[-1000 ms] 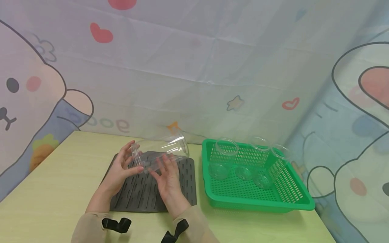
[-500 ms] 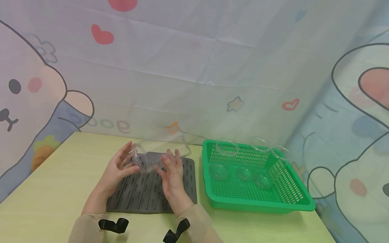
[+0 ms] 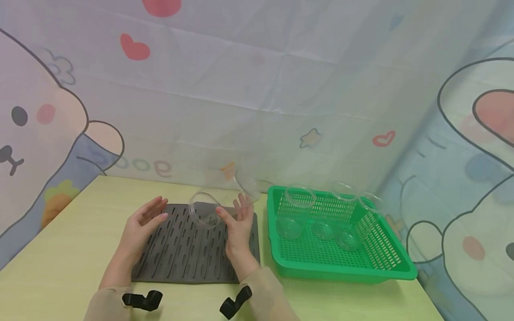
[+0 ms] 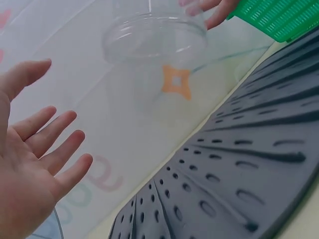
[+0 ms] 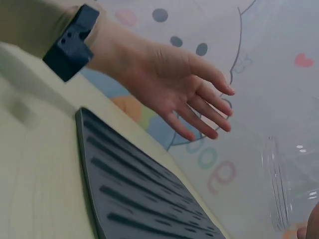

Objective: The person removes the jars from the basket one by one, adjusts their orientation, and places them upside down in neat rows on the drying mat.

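A clear see-through jar (image 3: pixel 226 194) is tilted on its side above the dark grey ridged mat (image 3: pixel 180 249), its round ringed mouth facing left. My right hand (image 3: pixel 239 229) holds it from the right, thumb near the mouth and fingers along the far side. In the left wrist view the jar (image 4: pixel 154 40) is at the top, with a few right-hand fingertips behind it. My left hand (image 3: pixel 138 229) is apart from the jar, over the mat's left side, with fingers spread and nothing in them. The right wrist view shows that left hand (image 5: pixel 172 82) palm-on.
On the right stands a green perforated basket (image 3: pixel 341 272) with several clear jars (image 3: pixel 300 196) upright inside. Both rest on a pale yellow table (image 3: pixel 56 263). A cartoon-printed cloth (image 3: pixel 225 89) hangs behind the table.
My left hand has let go of the jar and drawn back to the left. The right hand has carried the jar rightward, turning its mouth more towards the camera.
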Available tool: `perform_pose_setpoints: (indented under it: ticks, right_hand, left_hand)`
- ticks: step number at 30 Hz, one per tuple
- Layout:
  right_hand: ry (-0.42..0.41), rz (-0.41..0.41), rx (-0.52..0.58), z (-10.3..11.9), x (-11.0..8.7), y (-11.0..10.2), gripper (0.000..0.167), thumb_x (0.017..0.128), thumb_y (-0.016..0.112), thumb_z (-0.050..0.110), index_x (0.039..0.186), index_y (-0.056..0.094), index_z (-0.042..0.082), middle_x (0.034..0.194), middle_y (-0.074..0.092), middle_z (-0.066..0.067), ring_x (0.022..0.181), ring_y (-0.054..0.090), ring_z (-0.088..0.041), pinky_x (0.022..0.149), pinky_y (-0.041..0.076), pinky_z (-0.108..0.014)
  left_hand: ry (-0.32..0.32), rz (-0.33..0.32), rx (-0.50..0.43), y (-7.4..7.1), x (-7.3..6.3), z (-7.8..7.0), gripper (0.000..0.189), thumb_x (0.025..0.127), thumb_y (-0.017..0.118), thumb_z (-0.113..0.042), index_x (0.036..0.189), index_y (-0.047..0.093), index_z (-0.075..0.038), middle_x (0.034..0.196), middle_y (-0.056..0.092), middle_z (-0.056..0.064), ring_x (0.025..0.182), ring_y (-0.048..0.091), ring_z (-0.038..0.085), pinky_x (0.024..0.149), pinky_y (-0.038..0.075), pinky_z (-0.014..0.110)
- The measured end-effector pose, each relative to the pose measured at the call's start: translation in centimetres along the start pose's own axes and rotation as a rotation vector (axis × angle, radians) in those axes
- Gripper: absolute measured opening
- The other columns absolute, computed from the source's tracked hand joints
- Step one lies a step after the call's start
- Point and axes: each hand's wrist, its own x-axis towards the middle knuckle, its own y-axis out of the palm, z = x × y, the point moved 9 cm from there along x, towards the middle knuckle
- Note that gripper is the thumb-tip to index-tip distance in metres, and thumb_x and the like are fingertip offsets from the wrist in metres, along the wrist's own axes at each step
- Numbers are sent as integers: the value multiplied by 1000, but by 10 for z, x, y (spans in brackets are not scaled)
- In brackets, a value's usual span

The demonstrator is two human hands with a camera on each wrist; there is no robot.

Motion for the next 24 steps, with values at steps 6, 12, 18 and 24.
perform_pose_setpoints:
  ticks: [6,12,18,24]
  right_hand:
    - [-151,-7,-175,12,4,-6,93,73,86,13,149,33,12,155,33,-15,144,28,-35,113,31,-62]
    - [-258,2,-316,16,7,-11,102,72,88,22,153,26,10,153,33,-12,144,28,-34,113,29,-62]
    - [-228,-70,-421,13,11,-22,105,71,88,15,153,24,2,154,32,-19,144,28,-38,117,25,-61]
    - [-189,-120,-496,9,13,-31,108,68,91,24,153,27,5,152,35,-19,142,31,-38,113,29,-63]
  left_hand:
    - [-43,-49,-5,-15,-2,13,66,97,63,-19,153,31,-7,124,51,-33,116,43,-18,119,28,47]
    - [-66,-79,-28,-28,-3,24,68,95,65,-17,153,32,-7,120,52,-36,114,44,-19,94,38,2]
    - [-102,-89,-97,-38,-7,34,70,93,68,-14,153,32,-10,119,54,-34,112,47,-18,92,38,0]
    - [-152,-63,-75,-42,-10,46,73,94,66,-17,155,27,-11,121,51,-35,113,44,-19,123,21,42]
